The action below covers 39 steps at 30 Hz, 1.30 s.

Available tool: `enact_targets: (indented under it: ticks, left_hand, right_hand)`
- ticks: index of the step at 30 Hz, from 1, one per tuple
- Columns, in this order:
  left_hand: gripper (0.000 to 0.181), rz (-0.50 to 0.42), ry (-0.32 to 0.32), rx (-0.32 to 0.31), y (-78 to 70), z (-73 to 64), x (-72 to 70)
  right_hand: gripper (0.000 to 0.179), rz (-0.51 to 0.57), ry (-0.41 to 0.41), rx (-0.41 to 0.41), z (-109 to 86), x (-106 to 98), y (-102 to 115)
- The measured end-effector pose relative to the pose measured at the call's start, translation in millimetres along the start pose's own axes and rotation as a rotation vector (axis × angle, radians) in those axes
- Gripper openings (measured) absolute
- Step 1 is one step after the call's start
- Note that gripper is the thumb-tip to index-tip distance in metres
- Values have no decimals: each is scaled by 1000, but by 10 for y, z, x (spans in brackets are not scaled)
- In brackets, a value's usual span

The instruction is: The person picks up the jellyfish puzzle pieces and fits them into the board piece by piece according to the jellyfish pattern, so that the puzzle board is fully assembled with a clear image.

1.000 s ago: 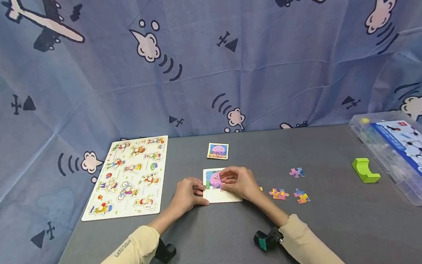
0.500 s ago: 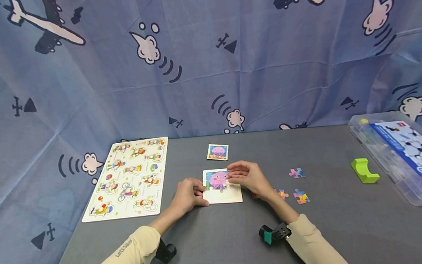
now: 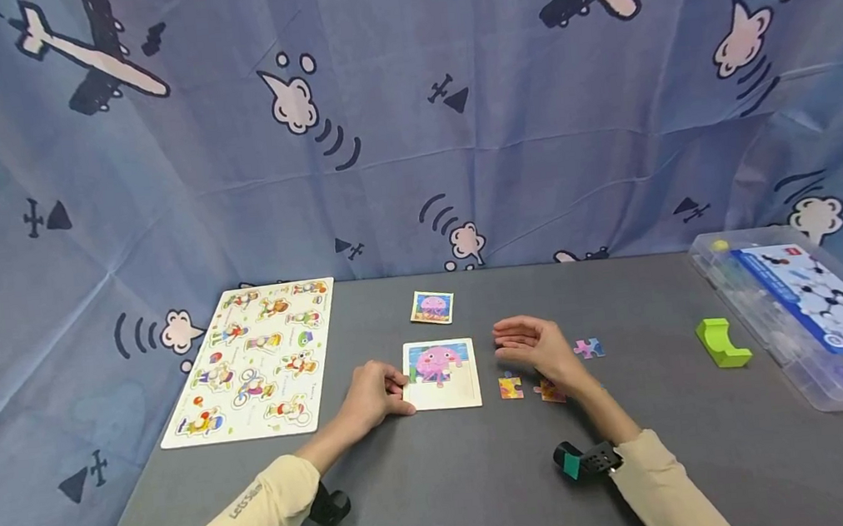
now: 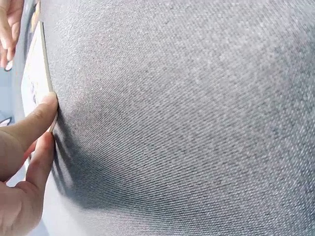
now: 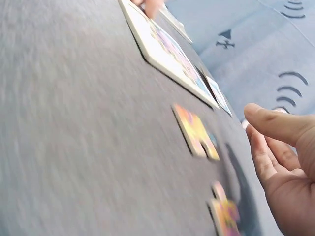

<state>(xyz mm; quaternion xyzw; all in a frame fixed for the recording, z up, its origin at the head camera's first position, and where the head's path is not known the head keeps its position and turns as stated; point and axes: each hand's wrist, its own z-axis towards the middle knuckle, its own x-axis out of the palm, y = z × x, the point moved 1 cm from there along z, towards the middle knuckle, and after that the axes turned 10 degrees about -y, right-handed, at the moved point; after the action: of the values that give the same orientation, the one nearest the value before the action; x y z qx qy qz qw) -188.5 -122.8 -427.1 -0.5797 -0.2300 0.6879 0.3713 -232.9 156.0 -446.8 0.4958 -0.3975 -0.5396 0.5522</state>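
L hand point(image 3: 374, 392) is holding the near-left corner of the puzzle board point(image 3: 444, 396): per L wrist view, thumb is pressing on the near edge & a finger on the side edge, w/ the corner btwn them. Head view is showing that grip only small; L wrist view is giving it close up. Board is lying flat on the grey table point(image 3: 441, 487), centre, btwn both hands.

R hand point(image 3: 538, 349) is hanging R of the board, well clear of it, just beyond the yellow pc point(image 3: 510, 387) & orange pc point(image 3: 552, 391). Its fingers are reaching L, loosely bent & close tog., thumb slightly apart; R wrist view is showing the gap & a shadow on the cloth. That view, blurred, is also showing the board's thick edge & the notch in the yellow pc.

Octopus pic in the board is pointing head-away, legs twd the person; the near strip is showing bare cream. Board's sides are running approx square w/ the table; it's looking near-square, so can't tell a long axis.

Only head view is showing the rest: pink-and-blue pc point(image 3: 589, 348) R of the R hand, big picture board point(image 3: 320, 339) far L, its long axis running away & slightly R, green block point(image 3: 723, 344) & plastic box point(image 3: 793, 385) far R. Octopus card point(image 3: 432, 306) is lying just beyond the board, slightly turned.
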Motion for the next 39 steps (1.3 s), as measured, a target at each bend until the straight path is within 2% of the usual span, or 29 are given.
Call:
enact_targets:
  ticks: [6,20,25,28,35,39]
  left_hand:
    - [31,25,-9,45,12,-17,18]
    - [29,64,-17,69,3,-33,6]
    - [29,62,-20,73,-1,-30,4]
    - [30,58,-17,73,0,-27,3]
    - [29,60,-14,58,5,-17,1]
    - [30,59,-11,45,6,-13,3]
  right_hand:
    - [45,-35,-25,-13,-50,-260,-3]
    - [44,-90,-84,-45,-199,-930,-20]
    - [43,-176,-101,-62,-233,-1161,-35]
    - [44,-232,-74,-44,-251,-1283,-44]
    - [48,-322,33,82,-248,-1432,-56]
    - [48,-359,82,88,-204,-1462,-64]
